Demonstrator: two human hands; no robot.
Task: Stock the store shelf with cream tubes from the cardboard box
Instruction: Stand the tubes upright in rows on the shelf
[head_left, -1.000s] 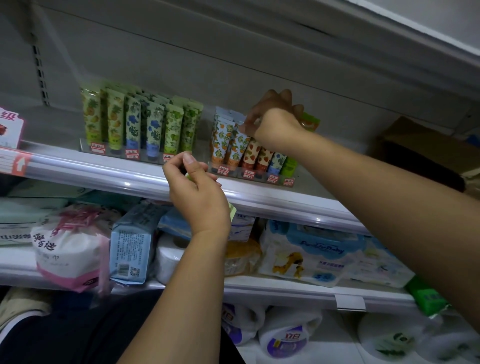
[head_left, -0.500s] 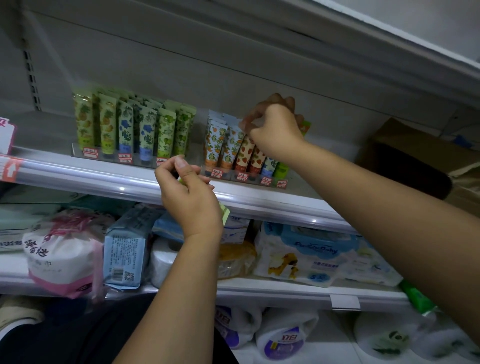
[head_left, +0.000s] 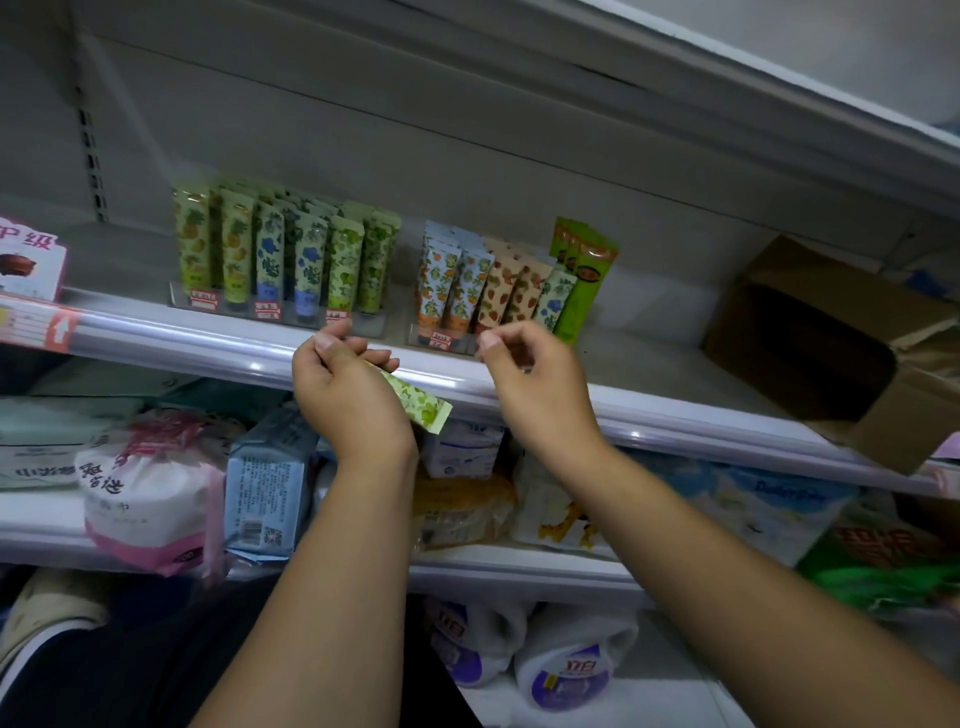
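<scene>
My left hand grips a green-patterned cream tube in front of the shelf's front rail; the tube's flat end sticks out to the right. My right hand hovers just right of it with fingers loosely curled and nothing in them. On the shelf stand two groups of upright tubes: green and blue ones at the left, orange, strawberry and green ones at the right. The open cardboard box lies on its side at the shelf's right end.
A red and white sign stands at the shelf's left end. The shelf below holds tissue packs, a blue packet and baby wipes. Paper rolls sit on the lowest level.
My right hand has let go of the green tube at the right group and drawn back and down to the shelf's front edge, close to my left hand. The left hand has stayed put.
</scene>
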